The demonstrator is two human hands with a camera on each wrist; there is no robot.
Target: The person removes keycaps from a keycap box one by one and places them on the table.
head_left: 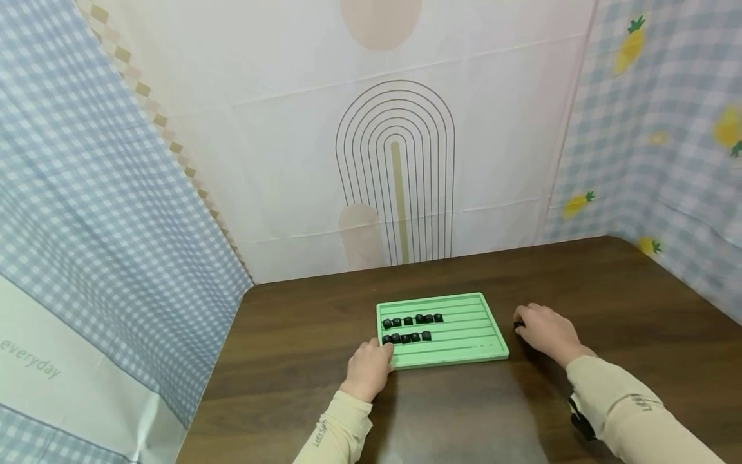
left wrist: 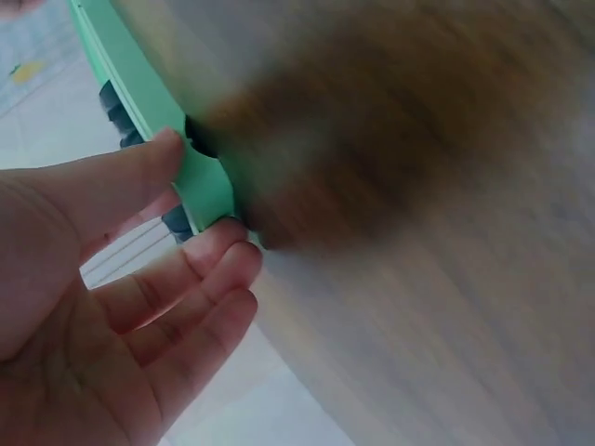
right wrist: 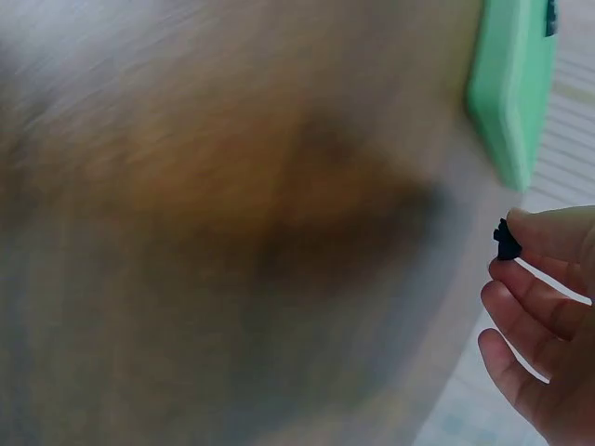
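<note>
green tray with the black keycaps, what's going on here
A person is working with both hands at a wooden table. The left hand grips the near left corner of the green ridged tray, where black keycaps stand in two rows toward its left side. The right hand, off the tray's right side, pinches another black keycap, which is not on the tray.
</note>
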